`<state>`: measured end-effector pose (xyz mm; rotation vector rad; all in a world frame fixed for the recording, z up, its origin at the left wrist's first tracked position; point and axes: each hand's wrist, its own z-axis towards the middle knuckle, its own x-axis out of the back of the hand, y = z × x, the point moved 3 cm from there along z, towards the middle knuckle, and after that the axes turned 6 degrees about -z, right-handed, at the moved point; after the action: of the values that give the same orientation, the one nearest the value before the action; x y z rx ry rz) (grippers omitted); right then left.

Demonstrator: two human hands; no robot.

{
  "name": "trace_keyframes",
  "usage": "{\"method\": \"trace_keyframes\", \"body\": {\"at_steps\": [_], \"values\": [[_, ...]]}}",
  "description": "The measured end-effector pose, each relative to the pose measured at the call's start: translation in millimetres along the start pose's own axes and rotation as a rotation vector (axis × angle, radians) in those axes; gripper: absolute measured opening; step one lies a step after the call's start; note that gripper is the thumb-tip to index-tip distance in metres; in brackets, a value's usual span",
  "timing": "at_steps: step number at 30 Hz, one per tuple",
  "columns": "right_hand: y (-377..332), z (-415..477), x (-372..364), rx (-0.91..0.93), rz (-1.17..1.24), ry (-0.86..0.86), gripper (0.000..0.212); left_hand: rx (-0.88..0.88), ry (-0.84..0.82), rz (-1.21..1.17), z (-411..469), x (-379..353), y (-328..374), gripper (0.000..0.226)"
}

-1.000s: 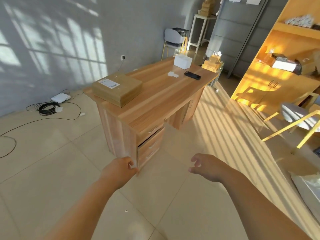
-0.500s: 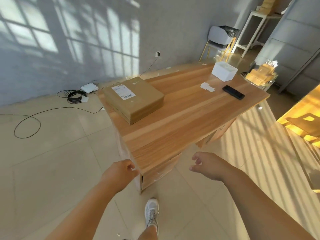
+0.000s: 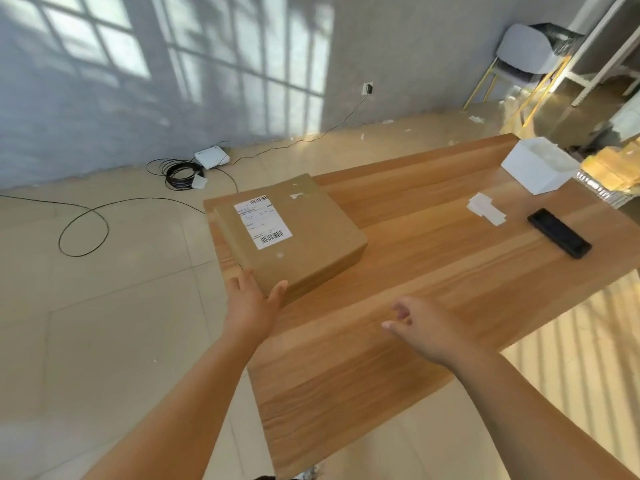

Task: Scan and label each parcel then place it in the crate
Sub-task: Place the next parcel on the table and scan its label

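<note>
Cups corner of flat brown cardboard parcel [image 3: 311, 244] with straight-fingered, splayed left hand [image 3: 254, 301], hovers loosely curled, empty right hand [image 3: 424, 325] over wooden desk [image 3: 433, 244]

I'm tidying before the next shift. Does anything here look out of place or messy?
A black cable loops loose across the floor left of the desk, and paper scraps litter the floor by the wall. The parcel sits at the desk's very corner.
</note>
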<state>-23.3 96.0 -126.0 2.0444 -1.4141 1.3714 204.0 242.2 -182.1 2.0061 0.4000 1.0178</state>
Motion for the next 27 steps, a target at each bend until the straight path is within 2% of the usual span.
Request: {"method": "trace_keyframes", "body": {"at_steps": [5,10,15,18,21,27], "values": [[10.2,37.4,6.6,0.012,-0.023,-0.029,0.044,0.073,0.019,-0.046,30.9,-18.4,4.8,0.082],[28.4,66.7,16.4,0.015,-0.004,-0.016,0.038,0.084,0.123,-0.138,38.6,-28.6,7.3,0.078],[56.3,96.6,28.0,0.026,0.013,-0.021,0.032,0.159,0.175,-0.227,36.5,-38.2,9.1,0.053],[77.1,111.5,37.9,0.03,0.044,0.001,0.033,0.149,0.216,-0.264,26.4,-49.5,20.8,0.055],[98.9,123.9,48.4,0.033,0.106,0.009,0.038,0.158,0.226,-0.222,12.8,-64.6,36.5,0.06],[148.2,146.8,74.3,0.057,0.233,0.052,0.069,0.175,0.181,-0.251,-16.7,-122.5,64.8,0.066]]}}
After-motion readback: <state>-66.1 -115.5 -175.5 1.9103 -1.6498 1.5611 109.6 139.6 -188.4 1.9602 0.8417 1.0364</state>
